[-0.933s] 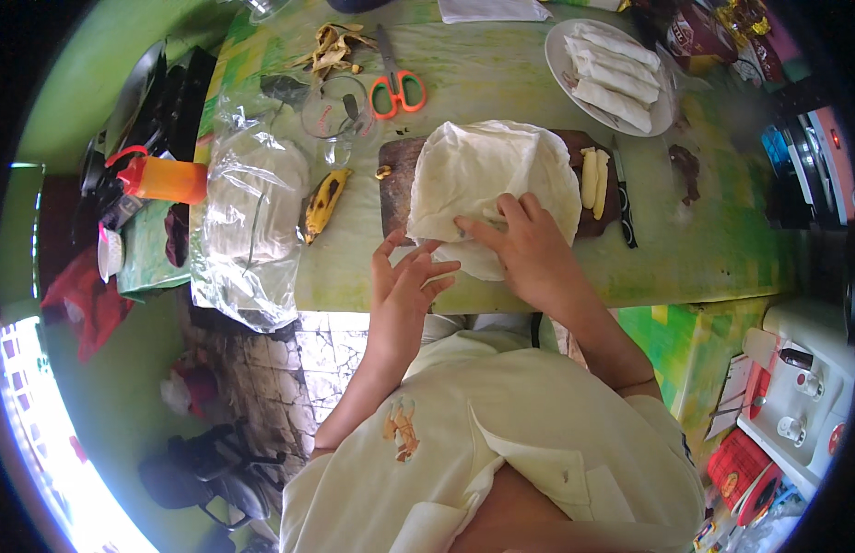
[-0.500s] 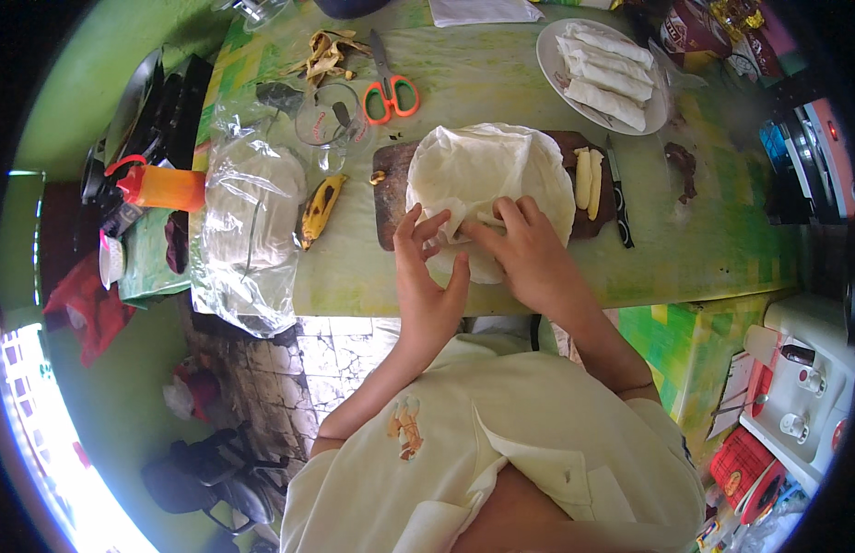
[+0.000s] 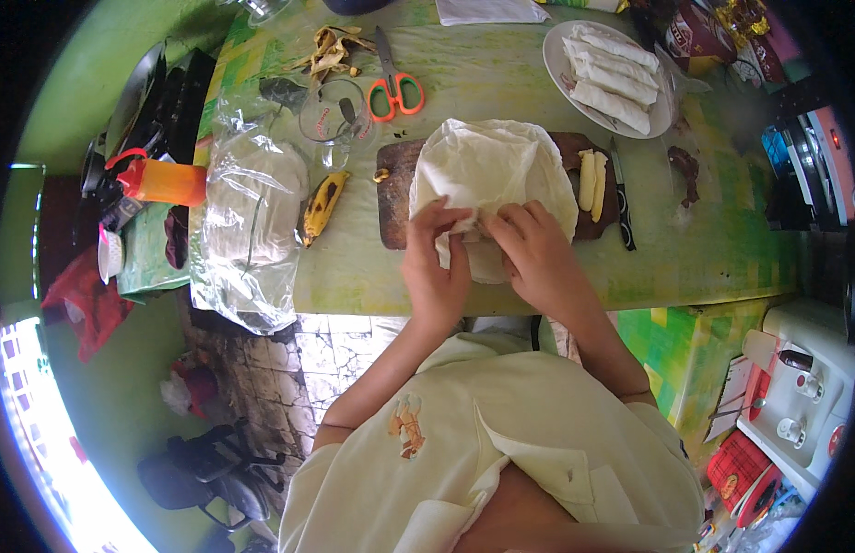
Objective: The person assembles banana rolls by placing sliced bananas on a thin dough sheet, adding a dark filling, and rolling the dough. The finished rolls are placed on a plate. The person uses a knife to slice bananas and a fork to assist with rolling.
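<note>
Nearest the near edge of the tabletop (image 3: 704,267), at about its middle, the left hand (image 3: 435,263) and right hand (image 3: 538,249) meet over a thin, pale round wrapper (image 3: 490,161). The left hand is bent, thumb apart from the fingers; the right hand's fingers are bunched at a fold in the wrapper. Both touch it, but whether either is pinching it cannot be told, nor whether anything lies under the fold. The wrapper spreads over a dark wooden board (image 3: 395,207); its far part lies open, so the folding appears only begun. On the board's right end, peeled banana pieces (image 3: 587,184) lie unwrapped, with a knife (image 3: 623,207) just beside. Toward the left edge, a spotted banana (image 3: 325,207) lies in its peel beside a clear bag (image 3: 248,300) of flat, pale rounds. Farther off are scissors (image 3: 395,97), a glass cup (image 3: 337,111) and discarded peels (image 3: 331,51). Near the far right corner, a plate (image 3: 558,57) carries several rolls (image 3: 612,81), seemingly finished.
</note>
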Demonstrator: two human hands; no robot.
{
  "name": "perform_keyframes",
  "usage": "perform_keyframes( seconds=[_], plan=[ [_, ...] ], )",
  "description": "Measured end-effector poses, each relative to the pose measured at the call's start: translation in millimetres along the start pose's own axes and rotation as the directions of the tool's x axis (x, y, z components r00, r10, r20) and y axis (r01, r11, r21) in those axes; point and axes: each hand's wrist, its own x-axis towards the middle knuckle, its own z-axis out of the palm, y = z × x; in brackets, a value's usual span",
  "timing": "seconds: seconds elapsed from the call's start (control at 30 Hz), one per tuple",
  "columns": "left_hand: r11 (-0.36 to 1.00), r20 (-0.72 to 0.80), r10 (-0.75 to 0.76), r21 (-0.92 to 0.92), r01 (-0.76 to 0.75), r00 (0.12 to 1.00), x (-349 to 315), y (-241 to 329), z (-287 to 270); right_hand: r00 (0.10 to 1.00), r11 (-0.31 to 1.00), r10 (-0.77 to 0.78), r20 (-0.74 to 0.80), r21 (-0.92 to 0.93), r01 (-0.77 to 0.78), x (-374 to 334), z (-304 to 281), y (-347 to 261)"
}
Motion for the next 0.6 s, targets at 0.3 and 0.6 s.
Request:
perform_keyframes(
  seconds=[0.3, 0.6],
  plan=[
    [0.965, 0.283, 0.143, 0.174, -0.198, 0.948, 16, -6, -12, 0.997, 0.998, -0.051, -0.063, 0.025, 0.053, -4, -1, 10],
    [0.987, -0.150, -0.124, -0.118, 0.107, 0.981, 6, 2, 0, 0.984, 0.976, 0.068, -0.166, 0.218, -0.030, -2, 3, 9]
  ],
)
